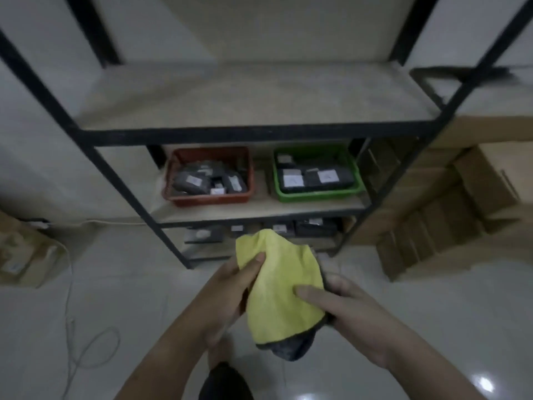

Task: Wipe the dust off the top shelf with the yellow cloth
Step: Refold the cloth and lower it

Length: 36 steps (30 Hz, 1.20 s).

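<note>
yellow cloth pinched in left grip and right grip | top shelf lies above, untouched, well apart

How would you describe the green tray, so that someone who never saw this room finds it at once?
Find the black metal rack against the white wall. On the shelf under its bare top board, two plastic trays sit side by side, both holding dark packets with white labels. The green tray is the right-hand one; the red tray is its neighbour.
</note>
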Each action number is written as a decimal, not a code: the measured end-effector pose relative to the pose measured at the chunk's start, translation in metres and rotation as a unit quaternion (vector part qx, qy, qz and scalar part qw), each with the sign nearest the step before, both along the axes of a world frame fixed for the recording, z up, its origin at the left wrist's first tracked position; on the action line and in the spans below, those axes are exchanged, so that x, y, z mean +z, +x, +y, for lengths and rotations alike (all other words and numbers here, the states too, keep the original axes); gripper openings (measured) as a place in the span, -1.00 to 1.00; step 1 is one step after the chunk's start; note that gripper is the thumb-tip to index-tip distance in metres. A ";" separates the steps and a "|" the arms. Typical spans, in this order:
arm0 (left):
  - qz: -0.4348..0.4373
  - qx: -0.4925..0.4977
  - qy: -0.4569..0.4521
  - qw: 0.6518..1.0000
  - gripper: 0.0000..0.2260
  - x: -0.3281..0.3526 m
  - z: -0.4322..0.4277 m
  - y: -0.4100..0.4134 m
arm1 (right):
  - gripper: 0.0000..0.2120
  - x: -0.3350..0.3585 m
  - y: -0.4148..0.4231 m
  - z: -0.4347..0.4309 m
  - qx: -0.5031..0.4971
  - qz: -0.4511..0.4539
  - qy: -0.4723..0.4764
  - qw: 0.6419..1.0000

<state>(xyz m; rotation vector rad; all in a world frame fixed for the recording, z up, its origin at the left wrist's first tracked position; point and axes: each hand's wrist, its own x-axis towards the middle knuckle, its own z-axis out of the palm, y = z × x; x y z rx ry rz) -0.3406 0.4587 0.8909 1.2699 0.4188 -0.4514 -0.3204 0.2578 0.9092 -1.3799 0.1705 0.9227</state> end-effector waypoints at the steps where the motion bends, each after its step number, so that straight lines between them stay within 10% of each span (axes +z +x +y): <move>1: -0.002 -0.022 0.010 1.000 -0.61 -0.006 -0.016 0.000 | -0.78 -0.006 -0.005 -0.018 -0.019 -0.026 -0.014 0.999; 14: 0.142 -0.036 0.027 0.989 -0.79 -0.141 -0.161 0.080 | -0.63 -0.109 0.037 -0.183 -0.222 0.004 0.003 0.975; 23: 0.160 -0.217 0.213 0.939 -0.77 -0.276 -0.268 0.152 | -0.56 -0.246 0.100 -0.305 -0.331 0.075 -0.062 0.939; 36: 0.090 -0.313 0.372 0.869 -0.60 -0.523 -0.415 0.233 | -0.47 -0.540 0.195 -0.461 -0.225 0.118 -0.101 0.962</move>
